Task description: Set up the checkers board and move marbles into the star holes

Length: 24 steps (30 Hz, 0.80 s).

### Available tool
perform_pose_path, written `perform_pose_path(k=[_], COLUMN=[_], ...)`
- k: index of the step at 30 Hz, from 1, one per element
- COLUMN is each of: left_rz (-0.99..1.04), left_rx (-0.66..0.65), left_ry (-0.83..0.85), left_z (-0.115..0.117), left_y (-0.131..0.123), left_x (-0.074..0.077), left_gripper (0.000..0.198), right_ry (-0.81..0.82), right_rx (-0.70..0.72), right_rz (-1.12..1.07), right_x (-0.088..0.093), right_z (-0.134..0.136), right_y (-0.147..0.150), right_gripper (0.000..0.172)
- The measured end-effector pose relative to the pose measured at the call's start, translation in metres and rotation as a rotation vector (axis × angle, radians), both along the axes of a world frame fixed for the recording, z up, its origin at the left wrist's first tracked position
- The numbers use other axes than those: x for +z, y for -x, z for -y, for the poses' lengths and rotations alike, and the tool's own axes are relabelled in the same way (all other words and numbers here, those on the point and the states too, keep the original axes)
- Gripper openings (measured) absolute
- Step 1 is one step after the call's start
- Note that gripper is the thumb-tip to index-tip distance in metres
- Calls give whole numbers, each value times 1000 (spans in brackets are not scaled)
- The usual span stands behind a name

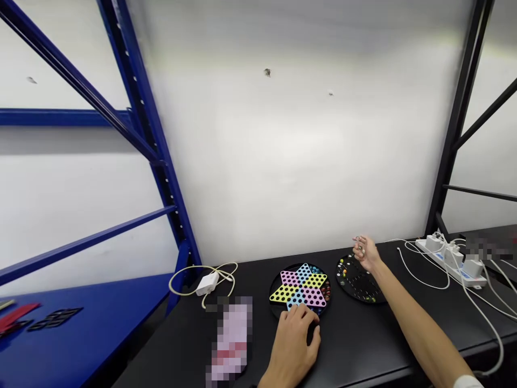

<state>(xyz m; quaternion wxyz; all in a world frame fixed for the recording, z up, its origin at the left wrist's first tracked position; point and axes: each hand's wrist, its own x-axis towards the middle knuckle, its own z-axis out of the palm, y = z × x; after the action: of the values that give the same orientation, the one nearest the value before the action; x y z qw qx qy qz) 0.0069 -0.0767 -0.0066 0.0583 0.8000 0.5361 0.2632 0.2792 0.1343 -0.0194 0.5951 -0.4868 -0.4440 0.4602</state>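
While your left hand (297, 337) rests palm down at the near edge of the star-shaped board (300, 286), its fingers bend loosely together and its thumb stands apart, leaving a gap; you appear to be touching the board's near point, with nothing visibly gripped. Your right hand (365, 253) is raised over the far side of the round black disc (357, 285), wrist turned and fingers partly curled. Small shiny specks show at its fingers and palm, but they are too tiny for you to tell whether they are held marbles.

Your left fingertips cover the board's near tip, and your right hand and forearm hide part of the disc. A pixelated pinkish item (232, 342) to the left of your left hand can't be made out, and your white right sleeve (467, 382) is cut off by the lower edge.

The board is flat, its pink, yellow and blue sections pierced with round dark holes, and sits in a circular black tray (275, 285) with small coloured balls showing in the gaps. Both rounds lie on the smooth black tabletop (347, 345), just beside each other.
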Motion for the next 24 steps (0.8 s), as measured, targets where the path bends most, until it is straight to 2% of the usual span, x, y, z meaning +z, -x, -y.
perform_pose_path(k=[2,8,9,11,13,15,19,24], left_rz=[-6,-1,-7,-24,-37,-41,-48,-51], left_rx=[1,-9,-10,-10,-7,-9,-13,-15], left_ry=[-4,-5,0,13,24,24,15,17], left_z=[-1,-1,-1,-1,0,0,-1,-2], left_y=[0,0,0,0,0,0,-1,0], left_x=[0,0,0,1,1,2,1,0], left_gripper=[13,13,13,13,13,13,13,13], right_ry=[9,65,73,101,125,130,131,127], right_rx=[-38,-122,-121,-86,-17,31,24,14], right_rz=[-22,309,431,820,1251,1482,1532,1577], right_x=[1,-20,-22,-24,-22,-20,-18,-26], right_z=[-1,-1,-1,0,0,1,3,6], right_y=[-11,-17,-15,-8,0,8,12,-1], right_gripper=[34,23,18,10,16,22,24,30])
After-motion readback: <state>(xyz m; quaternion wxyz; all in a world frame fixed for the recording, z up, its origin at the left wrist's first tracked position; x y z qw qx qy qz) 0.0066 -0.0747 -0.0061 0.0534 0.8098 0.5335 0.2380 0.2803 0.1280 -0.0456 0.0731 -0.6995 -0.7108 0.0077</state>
